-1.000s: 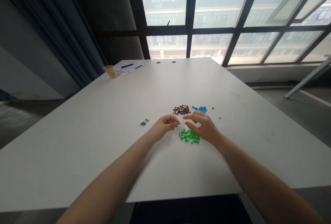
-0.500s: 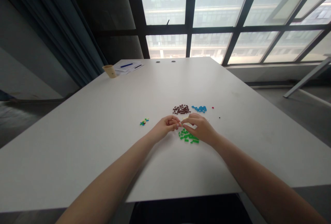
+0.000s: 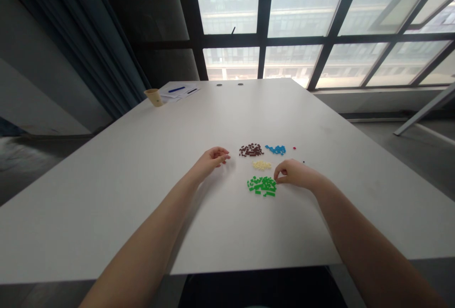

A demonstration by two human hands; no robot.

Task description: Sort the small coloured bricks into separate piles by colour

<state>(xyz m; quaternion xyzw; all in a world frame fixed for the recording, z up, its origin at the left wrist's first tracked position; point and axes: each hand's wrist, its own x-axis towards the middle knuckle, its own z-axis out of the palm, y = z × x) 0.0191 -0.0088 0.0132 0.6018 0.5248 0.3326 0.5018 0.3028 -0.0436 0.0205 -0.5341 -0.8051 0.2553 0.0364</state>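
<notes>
My left hand (image 3: 214, 158) hovers above the table, left of the brown pieces. Its fingers are loosely curled and slightly apart, with nothing visible between them. My right hand (image 3: 292, 173) is down at the right edge of a pile of small green building blocks (image 3: 261, 185). There its thumb and forefinger come together at the tips; whatever is between them is too small to make out. Cream blocks (image 3: 262, 165) lie between the green pile and the dark brown blocks (image 3: 251, 149). Blue blocks (image 3: 276, 149) sit to the right of the brown ones.
A single red block (image 3: 294, 148) and a tiny black piece (image 3: 304, 161) lie to the right on the white table (image 3: 213, 232). At the far left stand a tan cup (image 3: 154, 97) and papers (image 3: 169, 97) with a blue pen (image 3: 177, 89). Windows rise behind.
My hands were together over the cream blocks and have moved apart, left hand leftward, right hand rightward to the green pile. The small multicoloured cluster is now hidden behind my left arm.
</notes>
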